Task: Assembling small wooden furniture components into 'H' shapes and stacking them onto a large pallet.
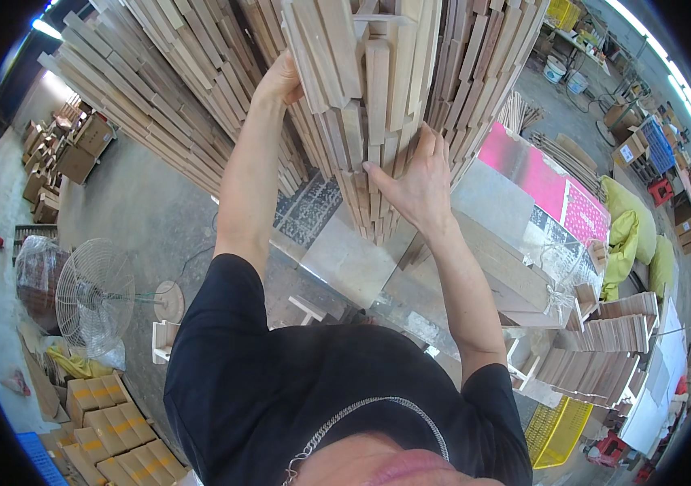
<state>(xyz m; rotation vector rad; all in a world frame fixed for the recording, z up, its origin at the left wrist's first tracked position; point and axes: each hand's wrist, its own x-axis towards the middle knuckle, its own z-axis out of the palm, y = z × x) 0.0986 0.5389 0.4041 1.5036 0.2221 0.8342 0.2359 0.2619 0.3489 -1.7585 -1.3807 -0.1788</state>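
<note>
A tall stack of pale wooden strips [376, 89] rises in front of me, its strips lying in uneven layers. Around its left side, high up, my left hand [282, 78] is closed, with the fingertips hidden behind the wood. Lower down on the right, my right hand [420, 182] grips the same stack; its thumb presses the front and its fingers reach round the right side. More stacked strips [143, 89] stand close by on the left, and a darker stack [483, 73] stands on the right.
A standing fan [96, 296] is on the left, above taped cardboard boxes [123, 429]. To the right lie a pink sheet [544, 174], green sacks [629, 227], bundled thin boards [592, 373] and a yellow crate [557, 433]. Buckets [554, 69] stand at the far right.
</note>
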